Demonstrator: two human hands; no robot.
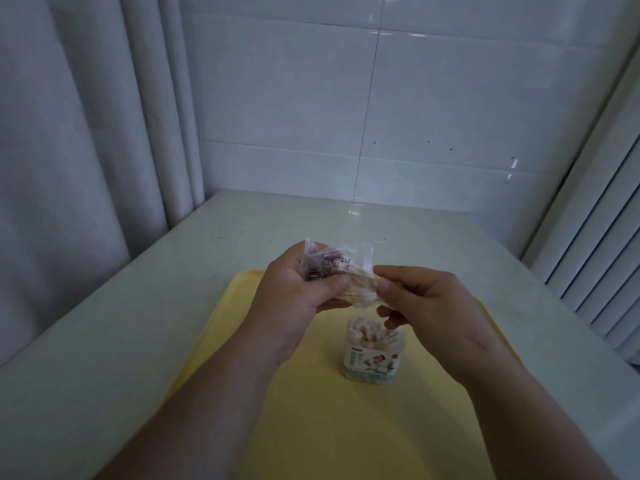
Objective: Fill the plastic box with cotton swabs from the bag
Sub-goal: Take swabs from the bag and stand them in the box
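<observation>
My left hand [298,285] grips a clear plastic bag [332,263] with a purple printed label, held in the air above the tray. A bundle of wooden-stemmed cotton swabs [360,292] sticks out of the bag toward the right. My right hand [419,292] pinches the free end of that bundle with thumb and forefinger. Directly below stands the plastic box [374,355], upright and open at the top, with a printed label on its side and white swab heads showing inside.
The box stands on a yellow tray [311,410] that lies on a pale green table [138,323]. White curtains hang at the left, a tiled wall is behind, and ribbed white panels run along the right.
</observation>
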